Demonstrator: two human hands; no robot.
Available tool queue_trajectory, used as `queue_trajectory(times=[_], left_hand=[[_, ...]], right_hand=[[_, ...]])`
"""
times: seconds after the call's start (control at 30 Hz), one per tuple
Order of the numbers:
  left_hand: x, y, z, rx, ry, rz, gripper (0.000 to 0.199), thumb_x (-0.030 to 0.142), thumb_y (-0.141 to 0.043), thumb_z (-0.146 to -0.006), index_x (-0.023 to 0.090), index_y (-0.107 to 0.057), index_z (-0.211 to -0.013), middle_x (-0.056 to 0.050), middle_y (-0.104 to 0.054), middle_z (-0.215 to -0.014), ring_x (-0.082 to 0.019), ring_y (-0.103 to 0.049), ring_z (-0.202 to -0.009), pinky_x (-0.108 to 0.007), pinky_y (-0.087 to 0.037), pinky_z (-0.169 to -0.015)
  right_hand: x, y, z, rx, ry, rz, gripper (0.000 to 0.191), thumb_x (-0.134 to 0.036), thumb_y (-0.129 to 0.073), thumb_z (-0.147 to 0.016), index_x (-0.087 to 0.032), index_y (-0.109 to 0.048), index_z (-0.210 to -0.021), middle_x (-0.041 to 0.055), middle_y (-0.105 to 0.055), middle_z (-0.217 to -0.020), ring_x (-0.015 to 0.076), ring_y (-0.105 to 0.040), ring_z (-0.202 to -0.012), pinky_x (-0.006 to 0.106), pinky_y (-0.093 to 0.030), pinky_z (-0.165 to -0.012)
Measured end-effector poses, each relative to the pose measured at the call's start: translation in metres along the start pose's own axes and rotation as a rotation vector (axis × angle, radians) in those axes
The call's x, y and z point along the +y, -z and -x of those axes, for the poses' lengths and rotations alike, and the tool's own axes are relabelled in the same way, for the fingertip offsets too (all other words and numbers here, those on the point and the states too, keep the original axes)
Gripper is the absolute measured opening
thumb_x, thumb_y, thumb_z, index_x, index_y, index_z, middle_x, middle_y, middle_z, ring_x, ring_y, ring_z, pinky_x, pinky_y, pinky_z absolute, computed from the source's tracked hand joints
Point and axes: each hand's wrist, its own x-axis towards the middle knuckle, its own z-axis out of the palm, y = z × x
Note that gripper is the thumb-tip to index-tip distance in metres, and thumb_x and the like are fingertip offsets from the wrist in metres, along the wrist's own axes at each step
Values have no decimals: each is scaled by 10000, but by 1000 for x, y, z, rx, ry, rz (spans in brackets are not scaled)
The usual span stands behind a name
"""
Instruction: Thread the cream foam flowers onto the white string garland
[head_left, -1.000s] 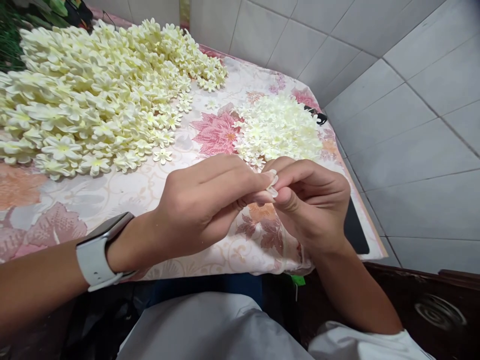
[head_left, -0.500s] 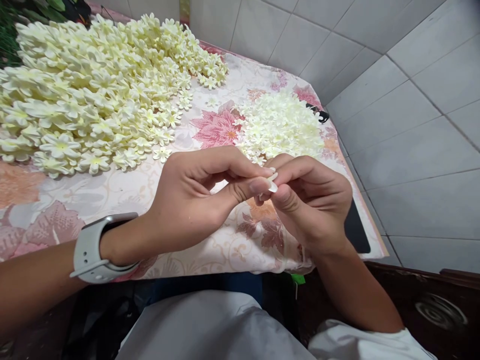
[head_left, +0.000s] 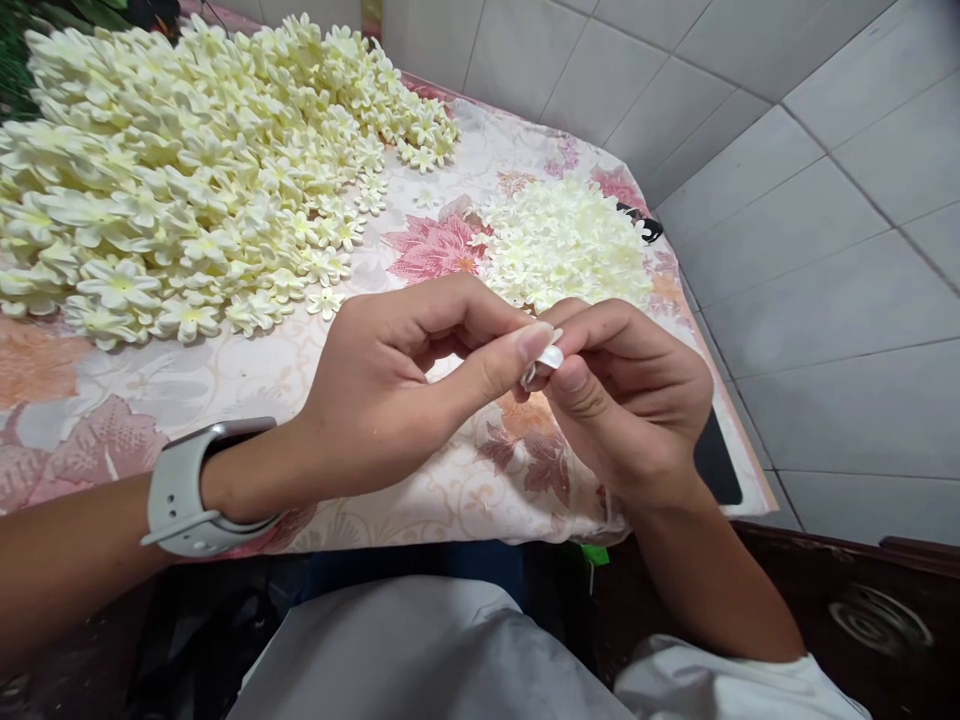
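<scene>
Between my fingertips is a small white artificial flower (head_left: 551, 357), mostly covered by the fingers, with a few pale petals showing. My left hand (head_left: 409, 385) pinches it between thumb and index finger from the left. From the right, my right hand (head_left: 634, 395) closes thumb and fingers on its other side. Both hands are above the near part of the table, fingertips touching or almost touching. Just beyond them lies a loose pile of small white flowers (head_left: 566, 245). A pale watch (head_left: 202, 490) is on my left wrist.
A large heap of cream-yellow flowers (head_left: 180, 180) covers the table's left and back. The table has a floral cloth (head_left: 442, 500). A black flat object (head_left: 716, 455) lies at the right edge, and a small black item (head_left: 645, 225) behind the white pile. Tiled walls (head_left: 832, 300) stand close at the back and right.
My left thumb has shifted up and right over the flower, which has turned so a petal shows more broadly. Both hands stay in nearly the same place.
</scene>
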Motion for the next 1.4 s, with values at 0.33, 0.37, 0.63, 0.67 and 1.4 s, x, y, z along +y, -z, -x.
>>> queue_trajectory(times=[0.33,0.37,0.63,0.67,1.4], left_hand=[[-3,2,5,4,-100,-75,129,219,-881,-929,168,-782,-864,44,-791,-779,-51,-695,-682,-157,-575,-668],[-4,2,5,0,-112,-75,126,208,-878,-929,164,-779,-865,43,-790,-779,-48,-695,-682,-151,-573,-667],[-9,1,2,0,-210,-79,116,131,-818,-950,158,-750,-861,20,-776,-765,-61,-696,-659,-153,-579,-627],[-10,1,1,4,-221,-79,117,127,-807,-957,158,-749,-860,19,-774,-761,-60,-698,-655,-150,-577,-622],[-2,6,-6,-33,147,115,279,444,-959,-835,197,-837,-788,-10,-826,-781,-102,-729,-679,-202,-600,-634]], right_hand=[[1,-3,0,19,52,110,48,-279,-771,-1030,-235,-760,-1011,27,-666,-834,166,-613,-736,330,-532,-613],[1,-4,0,30,47,121,38,-263,-768,-1027,-236,-760,-1002,27,-660,-828,166,-604,-727,332,-523,-601],[2,-3,1,24,115,172,100,-160,-730,-1028,-243,-785,-1040,24,-691,-841,184,-659,-769,368,-556,-677],[2,-3,0,27,135,185,107,-153,-736,-1021,-245,-787,-1038,22,-695,-841,184,-663,-769,365,-555,-678],[8,8,-7,-44,428,549,363,-76,-729,-910,-314,-816,-1169,13,-756,-859,187,-661,-669,355,-505,-550]])
